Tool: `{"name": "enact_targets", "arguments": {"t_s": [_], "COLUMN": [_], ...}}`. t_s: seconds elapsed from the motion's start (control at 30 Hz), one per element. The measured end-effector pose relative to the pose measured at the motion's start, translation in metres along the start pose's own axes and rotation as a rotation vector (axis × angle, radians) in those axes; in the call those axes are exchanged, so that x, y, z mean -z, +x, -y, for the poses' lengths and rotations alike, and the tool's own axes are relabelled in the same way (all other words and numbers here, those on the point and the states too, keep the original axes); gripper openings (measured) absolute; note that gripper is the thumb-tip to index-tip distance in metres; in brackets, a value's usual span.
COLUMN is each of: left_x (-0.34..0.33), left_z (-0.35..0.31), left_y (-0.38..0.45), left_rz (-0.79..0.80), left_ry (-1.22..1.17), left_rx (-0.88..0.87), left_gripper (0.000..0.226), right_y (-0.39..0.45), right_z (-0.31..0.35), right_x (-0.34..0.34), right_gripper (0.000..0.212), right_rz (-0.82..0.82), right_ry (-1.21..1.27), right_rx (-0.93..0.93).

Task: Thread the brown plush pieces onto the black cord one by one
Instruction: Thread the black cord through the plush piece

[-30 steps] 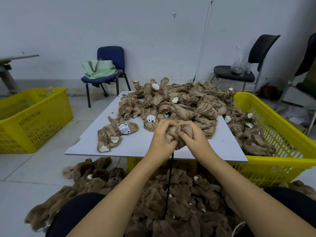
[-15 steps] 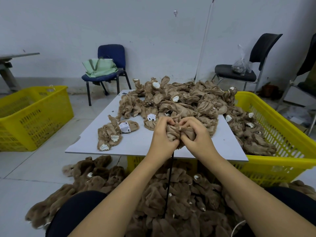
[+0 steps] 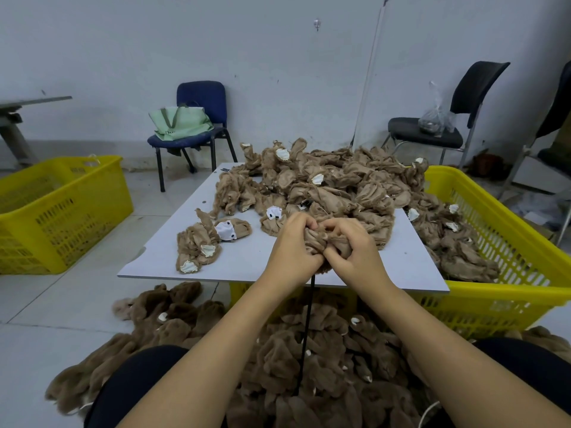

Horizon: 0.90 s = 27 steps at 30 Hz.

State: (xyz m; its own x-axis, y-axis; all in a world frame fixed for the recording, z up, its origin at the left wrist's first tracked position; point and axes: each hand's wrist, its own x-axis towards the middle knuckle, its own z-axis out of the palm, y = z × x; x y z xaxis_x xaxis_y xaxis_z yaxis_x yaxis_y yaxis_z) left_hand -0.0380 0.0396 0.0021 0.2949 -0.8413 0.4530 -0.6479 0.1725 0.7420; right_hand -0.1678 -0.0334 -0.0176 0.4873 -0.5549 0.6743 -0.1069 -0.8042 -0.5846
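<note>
above black cord (image 3: 307,329) (taut), hands grip plush piece (image 3: 324,242)

There is one view only, from the camera worn on my head, wide-angled and looking forward and down over my forearms to my left hand (image 3: 293,248) and right hand (image 3: 352,257), which sit near the middle of the frame. It is close enough that my lap fills the bottom edge, with the desk (image 3: 247,267) just beyond my hands. Farther off it faces the wall (image 3: 278,57), and the wide lens bends the floor and the yellow basket (image 3: 55,211) at the left edge.
</note>
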Motion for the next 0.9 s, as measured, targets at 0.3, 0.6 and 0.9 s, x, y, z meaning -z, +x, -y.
{"name": "enact_targets", "arguments": {"t_s": [0.3, 0.6, 0.9], "left_x": [0.009, 0.013, -0.002], "left_z": [0.000, -0.002, 0.008], "left_y": [0.005, 0.003, -0.009], "left_rz": [0.022, 0.011, -0.115], "left_ry": [0.163, 0.139, 0.241], "left_rx": [-0.154, -0.233, -0.331], "left_gripper": [0.036, 0.035, 0.031], "right_y": [0.008, 0.012, 0.011], "right_z": [0.002, 0.003, 0.004], "right_x": [0.009, 0.016, 0.015], "right_gripper": [0.035, 0.025, 0.021], "right_rz": [0.195, 0.274, 0.256], "right_ry": [0.068, 0.159, 0.114], "right_rx": [-0.122, -0.120, -0.080]}}
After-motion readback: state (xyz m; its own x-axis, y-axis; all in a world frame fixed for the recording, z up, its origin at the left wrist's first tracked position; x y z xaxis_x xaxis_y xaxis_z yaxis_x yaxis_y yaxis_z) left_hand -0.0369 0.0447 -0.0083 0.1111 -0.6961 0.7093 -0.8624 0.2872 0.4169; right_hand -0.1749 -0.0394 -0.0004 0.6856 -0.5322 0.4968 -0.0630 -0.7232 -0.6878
